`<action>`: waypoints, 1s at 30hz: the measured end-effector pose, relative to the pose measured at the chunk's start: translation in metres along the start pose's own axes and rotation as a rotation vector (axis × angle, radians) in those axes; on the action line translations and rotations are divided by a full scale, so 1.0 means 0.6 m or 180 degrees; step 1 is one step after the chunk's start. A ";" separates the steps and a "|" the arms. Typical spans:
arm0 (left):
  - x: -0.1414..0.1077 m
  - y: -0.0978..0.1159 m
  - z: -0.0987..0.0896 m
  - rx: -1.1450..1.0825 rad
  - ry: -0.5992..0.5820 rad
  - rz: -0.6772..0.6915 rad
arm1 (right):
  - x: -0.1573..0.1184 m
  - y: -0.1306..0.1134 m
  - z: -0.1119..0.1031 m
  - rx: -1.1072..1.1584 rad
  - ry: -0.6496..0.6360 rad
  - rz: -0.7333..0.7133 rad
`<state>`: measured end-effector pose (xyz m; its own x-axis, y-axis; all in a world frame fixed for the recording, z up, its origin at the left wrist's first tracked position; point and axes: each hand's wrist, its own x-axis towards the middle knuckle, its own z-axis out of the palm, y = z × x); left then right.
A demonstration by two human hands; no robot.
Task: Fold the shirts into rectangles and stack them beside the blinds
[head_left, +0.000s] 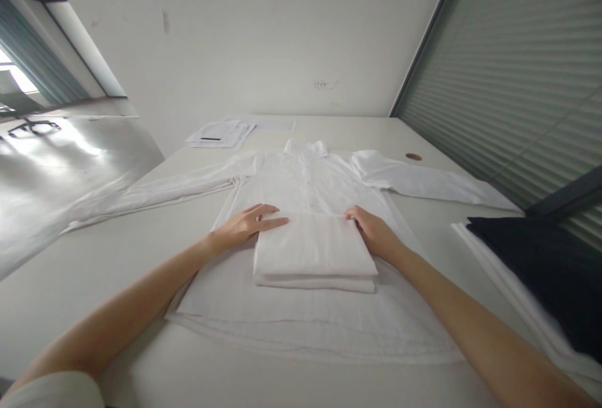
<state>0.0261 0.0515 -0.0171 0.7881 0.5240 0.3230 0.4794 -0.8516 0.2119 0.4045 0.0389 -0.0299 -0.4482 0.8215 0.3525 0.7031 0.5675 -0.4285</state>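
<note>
A white long-sleeved shirt (301,182) lies spread on the table, its collar at the far end and both sleeves stretched out sideways. On the lower middle of the shirt rests a neatly folded white cloth (315,245), a flat rectangle in thick layers. My left hand (247,225) lies at the cloth's far left corner, fingers stretched out over its edge. At the far right corner, my right hand (371,229) pinches the edge of the folded cloth between thumb and fingers. The underside of the folded cloth is hidden.
A pile of dark and white folded fabric (540,270) lies on the right. Papers with a black pen-like item (211,139) sit at the far left of the white table (188,358). A round brown cable hole (413,156) is near the window blinds (508,69).
</note>
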 end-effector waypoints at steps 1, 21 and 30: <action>-0.001 0.000 -0.001 0.0090 0.0008 0.0063 | -0.002 0.003 0.001 -0.0121 0.0005 -0.0111; 0.026 0.044 -0.031 -0.0937 0.0207 -0.0311 | 0.002 -0.011 -0.022 0.0391 0.0072 0.0108; 0.035 0.157 -0.016 0.0331 -0.0737 0.0126 | 0.005 -0.029 -0.022 0.0345 -0.0260 -0.0014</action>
<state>0.0841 -0.0175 0.0185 0.8686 0.4838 0.1068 0.4743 -0.8743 0.1034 0.3979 0.0308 -0.0103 -0.4976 0.8183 0.2875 0.6394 0.5701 -0.5160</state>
